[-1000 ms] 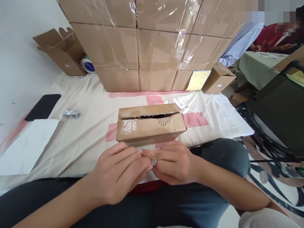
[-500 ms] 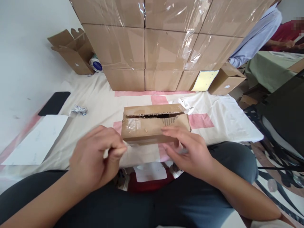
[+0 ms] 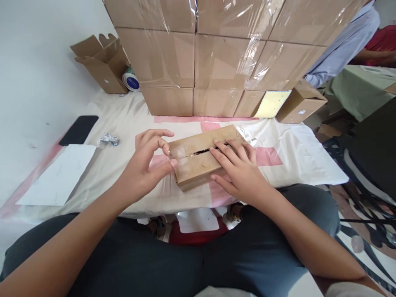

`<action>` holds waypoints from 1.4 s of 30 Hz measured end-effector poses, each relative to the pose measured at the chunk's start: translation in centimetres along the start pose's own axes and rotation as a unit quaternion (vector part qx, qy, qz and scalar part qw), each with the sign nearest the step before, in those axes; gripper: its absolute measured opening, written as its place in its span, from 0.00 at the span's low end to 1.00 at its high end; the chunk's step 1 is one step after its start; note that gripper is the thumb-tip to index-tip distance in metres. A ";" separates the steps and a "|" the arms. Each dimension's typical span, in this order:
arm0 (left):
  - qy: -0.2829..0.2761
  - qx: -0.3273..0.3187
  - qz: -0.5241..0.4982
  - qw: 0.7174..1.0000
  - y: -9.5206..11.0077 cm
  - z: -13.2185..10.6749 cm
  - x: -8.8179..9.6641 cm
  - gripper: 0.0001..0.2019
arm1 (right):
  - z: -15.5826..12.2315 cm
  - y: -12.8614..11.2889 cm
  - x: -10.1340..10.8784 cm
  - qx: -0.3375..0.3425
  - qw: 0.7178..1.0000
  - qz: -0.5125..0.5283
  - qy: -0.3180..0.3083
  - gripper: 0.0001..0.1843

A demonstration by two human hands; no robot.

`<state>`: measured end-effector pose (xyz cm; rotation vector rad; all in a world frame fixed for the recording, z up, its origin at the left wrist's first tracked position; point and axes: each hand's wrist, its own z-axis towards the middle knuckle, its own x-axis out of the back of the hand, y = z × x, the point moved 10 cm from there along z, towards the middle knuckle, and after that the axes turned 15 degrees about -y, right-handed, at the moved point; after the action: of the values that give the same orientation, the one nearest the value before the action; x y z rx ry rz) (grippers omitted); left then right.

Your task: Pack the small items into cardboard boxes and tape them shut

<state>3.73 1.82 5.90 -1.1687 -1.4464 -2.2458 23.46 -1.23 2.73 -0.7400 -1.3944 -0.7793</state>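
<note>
A small brown cardboard box [image 3: 198, 163] with a torn slit along its top lies on the white and pink cloth [image 3: 123, 123] in front of my crossed legs. My right hand [image 3: 239, 171] rests flat on the box's right half, fingers stretched toward the slit. At the box's left end is my left hand [image 3: 147, 165], fingers spread and curled, thumb and fingertips touching the corner. The box is turned slightly, its left end nearer to me.
A wall of plastic-wrapped cartons [image 3: 222, 53] stands behind. An open empty carton [image 3: 103, 62] and a tape roll [image 3: 131, 81] sit at the back left. A black phone [image 3: 78, 130], a crumpled scrap [image 3: 108, 139] and a white sheet [image 3: 58, 175] lie left. Another small box [image 3: 301, 107] lies right.
My hands parted from a joined pinch near my lap and moved forward onto the box. The box has been turned and its top flaps pressed lower.
</note>
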 end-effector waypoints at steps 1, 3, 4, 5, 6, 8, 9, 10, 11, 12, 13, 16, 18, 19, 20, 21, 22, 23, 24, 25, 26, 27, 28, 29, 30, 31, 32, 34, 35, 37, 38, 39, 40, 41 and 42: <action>-0.010 0.007 -0.002 1.000 -0.1 0.1 -0.3 0.08 | 0.0 -0.2 0.1 0.004 1.000 -0.009 0.001 0.30; -0.030 0.019 -0.003 0.999 -0.3 0.3 -1.0 0.08 | -0.1 -0.7 0.4 0.012 1.000 -0.025 0.008 0.30; -0.034 0.022 -0.009 0.999 -0.4 0.4 -1.2 0.08 | -0.2 -0.9 0.5 0.015 0.999 -0.032 0.012 0.29; -0.038 0.024 -0.022 0.999 -0.5 0.5 -1.3 0.08 | -0.3 -1.2 0.7 0.018 0.999 -0.037 0.016 0.29; -0.042 0.026 -0.042 0.998 -0.6 0.6 -1.4 0.08 | -0.3 -1.5 0.8 0.021 0.999 -0.041 0.019 0.29; -0.049 0.036 -0.090 0.994 -1.1 0.8 -1.5 0.08 | -0.4 -1.9 0.9 0.025 0.998 -0.047 0.022 0.28; -0.053 0.044 -0.115 0.991 -1.3 0.8 -1.5 0.09 | -0.4 -2.1 0.8 0.026 0.998 -0.048 0.023 0.28; -0.057 0.054 -0.138 0.987 -1.6 0.9 -1.5 0.10 | -0.4 -2.2 0.8 0.027 0.998 -0.049 0.023 0.28; -0.060 0.063 -0.156 0.984 -1.8 0.9 -1.5 0.11 | -0.4 -2.3 0.8 0.027 0.998 -0.049 0.024 0.28; -0.060 0.072 -0.170 0.981 -2.0 0.9 -1.4 0.12 | -0.4 -2.4 0.7 0.028 0.998 -0.049 0.026 0.28; -0.060 0.080 -0.175 0.979 -2.2 0.9 -1.3 0.13 | -0.4 -2.4 0.7 0.030 0.998 -0.049 0.027 0.28; -0.064 0.122 -0.127 0.982 -2.8 0.9 -1.3 0.14 | -0.2 -2.6 0.7 0.039 0.998 -0.047 0.029 0.28; -0.074 0.157 -0.075 0.982 -3.3 0.9 -1.5 0.13 | -0.1 -2.7 0.5 0.049 0.998 -0.043 0.023 0.28; -0.079 0.169 -0.052 0.981 -3.5 0.9 -1.6 0.13 | 0.0 -2.7 0.5 0.053 0.998 -0.040 0.021 0.28; -0.085 0.174 -0.032 0.981 -3.6 0.9 -1.7 0.12 | 0.1 -2.7 0.4 0.056 0.998 -0.037 0.019 0.28; -0.089 0.174 -0.015 0.981 -3.5 0.9 -1.8 0.11 | 0.2 -2.7 0.3 0.057 0.998 -0.034 0.018 0.28; -0.092 0.171 0.000 0.981 -3.4 1.0 -1.8 0.10 | 0.2 -2.6 0.2 0.056 0.998 -0.031 0.017 0.28; -0.094 0.165 0.014 0.982 -3.2 1.0 -1.8 0.09 | 0.3 -2.6 0.2 0.054 0.998 -0.029 0.016 0.28; -0.096 0.160 0.028 0.982 -3.0 1.0 -1.8 0.08 | 0.3 -2.6 0.1 0.052 0.998 -0.027 0.016 0.28; -0.096 0.156 0.044 0.982 -2.7 1.0 -1.8 0.08 | 0.3 -2.6 0.1 0.051 0.998 -0.025 0.015 0.29; -0.094 0.152 0.061 0.982 -2.5 0.9 -1.7 0.09 | 0.3 -2.5 0.1 0.049 0.998 -0.024 0.016 0.29; -0.091 0.147 0.080 0.982 -2.3 0.9 -1.6 0.09 | 0.3 -2.5 0.1 0.048 0.998 -0.024 0.017 0.29; -0.087 0.141 0.101 0.981 -2.0 0.8 -1.6 0.10 | 0.3 -2.6 0.1 0.047 0.998 -0.024 0.019 0.28; -0.081 0.135 0.122 0.980 -1.8 0.7 -1.5 0.12 | 0.3 -2.6 0.2 0.047 0.998 -0.024 0.022 0.28; -0.075 0.128 0.141 0.979 -1.6 0.7 -1.4 0.13 | 0.3 -2.6 0.3 0.048 0.998 -0.024 0.024 0.27; -0.070 0.123 0.157 0.977 -1.5 0.6 -1.4 0.14 | 0.3 -2.7 0.4 0.048 0.998 -0.024 0.026 0.27; -0.068 0.120 0.169 0.976 -1.4 0.5 -1.3 0.15 | 0.3 -2.7 0.4 0.049 0.998 -0.024 0.028 0.27; -0.066 0.119 0.185 0.973 -1.4 0.4 -1.3 0.17 | 0.4 -2.6 0.3 0.048 0.998 -0.022 0.027 0.27; -0.067 0.119 0.188 0.973 -1.5 0.4 -1.3 0.18 | 0.4 -2.6 0.3 0.047 0.998 -0.021 0.025 0.27; -0.070 0.120 0.192 0.972 -1.6 0.4 -1.3 0.18 | 0.4 -2.5 0.1 0.047 0.999 -0.018 0.022 0.28; -0.069 0.120 0.191 0.972 -1.7 0.4 -1.2 0.18 | 0.4 -2.5 0.1 0.047 0.999 -0.017 0.021 0.28; -0.066 0.123 0.188 0.972 -1.8 0.4 -1.1 0.19 | 0.4 -2.5 0.1 0.047 0.999 -0.017 0.021 0.28; -0.062 0.127 0.183 0.973 -2.0 0.5 -0.9 0.22 | 0.4 -2.4 0.1 0.046 0.999 -0.017 0.021 0.28; -0.058 0.133 0.175 0.974 -2.3 0.5 -0.8 0.24 | 0.4 -2.4 0.1 0.046 0.999 -0.017 0.021 0.29; -0.055 0.143 0.164 0.975 -2.7 0.6 -0.7 0.27 | 0.4 -2.4 0.2 0.047 0.999 -0.017 0.021 0.29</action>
<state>2.98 3.50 3.67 -1.3364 -1.4331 -1.7157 21.23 -2.28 2.90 -0.6261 -1.3994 -0.7472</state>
